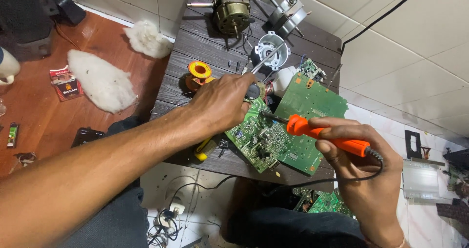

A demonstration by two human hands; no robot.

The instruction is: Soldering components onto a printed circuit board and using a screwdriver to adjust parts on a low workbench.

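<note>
White tile walls at far and right; reddish floor on the left, pale tiles near. Dark slatted wooden table (195, 47) fills the middle.

Two green circuit boards overlap on the table's near right part: large circuit board (310, 113) to the right, smaller circuit board (254, 135) lying partly over its left edge.

Left hand (222, 104) rests on the smaller board's far end, fingers curled around a small dark round part (253, 90). Right hand (359, 174) is clenched around an orange soldering iron (325, 134); its dark tip sits over the smaller board, black cord looping back past the wrist.

Far side of table: electric motor (232, 8), a second metal motor part (288, 13), white round plastic housing (272, 50). Yellow solder spool (199, 72) just left of the left hand.

Floor left: two white fluffy wads (102, 82), small red and white carton (64, 82). No open containers with contents visible.
</note>
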